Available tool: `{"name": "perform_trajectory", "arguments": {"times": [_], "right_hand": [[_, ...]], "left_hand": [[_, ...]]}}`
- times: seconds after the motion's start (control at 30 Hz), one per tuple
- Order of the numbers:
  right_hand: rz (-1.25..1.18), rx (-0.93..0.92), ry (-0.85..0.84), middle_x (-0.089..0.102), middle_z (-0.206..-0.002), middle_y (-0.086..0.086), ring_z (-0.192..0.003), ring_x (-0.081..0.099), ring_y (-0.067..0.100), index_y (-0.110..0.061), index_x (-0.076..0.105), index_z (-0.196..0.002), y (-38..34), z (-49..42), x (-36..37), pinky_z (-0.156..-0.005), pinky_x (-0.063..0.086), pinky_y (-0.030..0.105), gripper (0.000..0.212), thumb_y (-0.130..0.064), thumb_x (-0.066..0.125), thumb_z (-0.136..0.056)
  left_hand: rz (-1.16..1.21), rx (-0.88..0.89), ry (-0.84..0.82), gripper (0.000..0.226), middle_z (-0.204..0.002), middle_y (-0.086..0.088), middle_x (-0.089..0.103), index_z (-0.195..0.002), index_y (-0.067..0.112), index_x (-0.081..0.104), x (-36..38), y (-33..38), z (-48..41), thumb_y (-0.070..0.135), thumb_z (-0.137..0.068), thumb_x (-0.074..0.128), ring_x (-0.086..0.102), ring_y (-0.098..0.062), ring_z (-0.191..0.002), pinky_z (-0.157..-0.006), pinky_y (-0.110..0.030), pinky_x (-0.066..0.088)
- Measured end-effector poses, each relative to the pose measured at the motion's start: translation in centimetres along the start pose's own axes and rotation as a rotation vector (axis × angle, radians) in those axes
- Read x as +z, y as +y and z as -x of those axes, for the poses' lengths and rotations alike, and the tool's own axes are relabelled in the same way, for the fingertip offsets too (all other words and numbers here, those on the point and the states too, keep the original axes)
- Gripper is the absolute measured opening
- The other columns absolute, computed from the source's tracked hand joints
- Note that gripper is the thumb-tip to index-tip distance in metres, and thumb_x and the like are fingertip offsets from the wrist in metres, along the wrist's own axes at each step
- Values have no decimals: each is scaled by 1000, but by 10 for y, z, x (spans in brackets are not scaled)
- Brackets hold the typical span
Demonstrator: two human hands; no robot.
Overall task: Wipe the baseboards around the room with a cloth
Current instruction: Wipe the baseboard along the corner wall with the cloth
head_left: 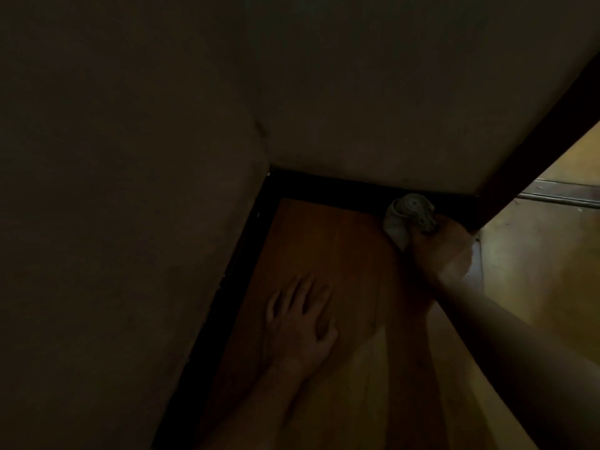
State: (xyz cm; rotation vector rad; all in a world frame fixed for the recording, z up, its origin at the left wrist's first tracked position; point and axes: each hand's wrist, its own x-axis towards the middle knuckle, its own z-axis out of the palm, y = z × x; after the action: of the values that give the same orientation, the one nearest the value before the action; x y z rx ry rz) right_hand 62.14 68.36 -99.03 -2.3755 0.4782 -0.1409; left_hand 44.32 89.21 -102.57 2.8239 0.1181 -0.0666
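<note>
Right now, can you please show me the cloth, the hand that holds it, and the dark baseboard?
cloth (407, 216): head view, middle of the bunched pale fabric.
right hand (443, 251): head view, back of the hand gripping the cloth.
baseboard (324, 190): head view, dark strip under the far wall, left of the cloth.

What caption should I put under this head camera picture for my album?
The right hand holds a bunched cloth against the dark baseboard while the left hand rests flat on the wooden floor.
</note>
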Motion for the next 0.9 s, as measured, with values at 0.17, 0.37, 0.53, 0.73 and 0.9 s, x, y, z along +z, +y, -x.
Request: {"name": "perform_trajectory", "arguments": {"times": [0.17, 0.37, 0.53, 0.73, 0.9], "right_hand": [[25, -72, -73, 69, -92, 11, -85, 66, 34, -20, 68, -100, 0, -6, -6, -65, 43, 32, 38, -53, 54, -89], [-27, -65, -63, 69, -87, 8, -82, 67, 34, -22, 69, -93, -3, -4, -1, -65, 49, 36, 36, -55, 56, -85], [-14, -74, -66, 69, -83, 6, -80, 68, 33, -24, 69, -90, -4, -6, 3, -65, 54, 39, 44, -63, 51, -78], [-31, -118, -86, 69, -83, 4, -78, 69, 30, -23, 67, -85, -21, 3, 15, -64, 55, 38, 38, -58, 54, -82], [-27, -51, -45, 68, -83, 4, -78, 67, 30, -25, 69, -93, 1, -7, -6, -60, 46, 31, 34, -54, 56, -82]], "left_hand": [[15, -23, 12, 65, -158, 2, 39, -147, 42, 46, -1, 5, -6, 57, -85, 40, 36, -25, -143, -115, -53, 23], [-1, -27, -18, 68, -161, 1, 33, -151, 42, 40, 1, 10, -11, 59, -85, 32, 30, -25, -146, -117, -51, 16], [-15, -29, -14, 67, -158, -2, 40, -149, 39, 44, -2, 14, -10, 56, -85, 34, 37, -29, -143, -115, -54, 21], [-45, -10, 57, 64, -147, -8, 53, -140, 32, 58, -1, 15, -11, 53, -83, 42, 50, -34, -133, -107, -59, 34], [-41, -16, 19, 67, -154, -7, 45, -146, 35, 50, 3, 12, -12, 57, -84, 38, 44, -35, -137, -110, -61, 30]]}}
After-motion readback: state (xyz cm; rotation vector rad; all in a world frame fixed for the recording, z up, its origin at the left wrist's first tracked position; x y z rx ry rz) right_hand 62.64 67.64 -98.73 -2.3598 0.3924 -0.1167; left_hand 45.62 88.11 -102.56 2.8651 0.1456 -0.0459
